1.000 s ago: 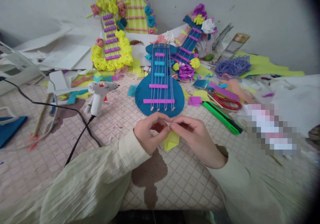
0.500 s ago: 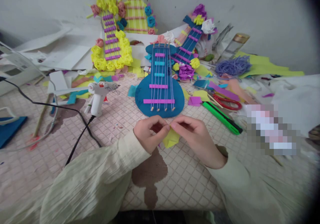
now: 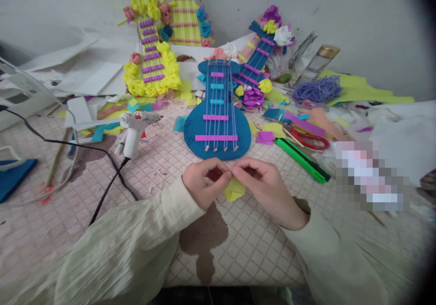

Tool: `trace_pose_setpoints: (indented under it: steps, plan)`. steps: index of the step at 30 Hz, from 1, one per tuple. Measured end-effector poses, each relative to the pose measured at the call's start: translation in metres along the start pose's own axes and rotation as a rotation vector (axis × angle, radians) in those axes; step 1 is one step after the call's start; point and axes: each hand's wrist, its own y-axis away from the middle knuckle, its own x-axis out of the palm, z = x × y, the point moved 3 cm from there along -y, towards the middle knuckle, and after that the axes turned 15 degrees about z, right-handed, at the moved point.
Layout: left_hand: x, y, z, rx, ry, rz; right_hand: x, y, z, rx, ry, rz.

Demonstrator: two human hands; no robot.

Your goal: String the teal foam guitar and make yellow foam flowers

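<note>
Between my two hands is a small piece of yellow crepe paper (image 3: 235, 191). My left hand (image 3: 207, 181) pinches its upper edge between thumb and forefinger. Pressed close against it, my right hand (image 3: 264, 182) pinches the same edge from the other side. The fingertips nearly meet, and the part of the paper inside them is hidden. Just beyond my hands lies a blue toy guitar (image 3: 190, 134) with purple and light-blue bars and several strings running down it.
A white glue gun (image 3: 132, 134) stands at left, its black cable (image 3: 116, 173) trailing toward me. On the right lie a green utility knife (image 3: 301, 160) and red-handled scissors (image 3: 313, 140). Decorated guitars (image 3: 151, 55), paper scraps and purple yarn (image 3: 318, 89) fill the back.
The yellow paper has shifted very slightly to the right beneath my fingers. Both hands stay in nearly the same place, still pinching it.
</note>
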Motion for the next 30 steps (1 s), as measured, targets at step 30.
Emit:
trace_pose_setpoints:
  steps: [30]
  plan:
    - [-0.0016,0.0011,-0.0031,-0.016,0.006,-0.040,-0.0015,0.0014,0.0009,0.009,-0.063,-0.024]
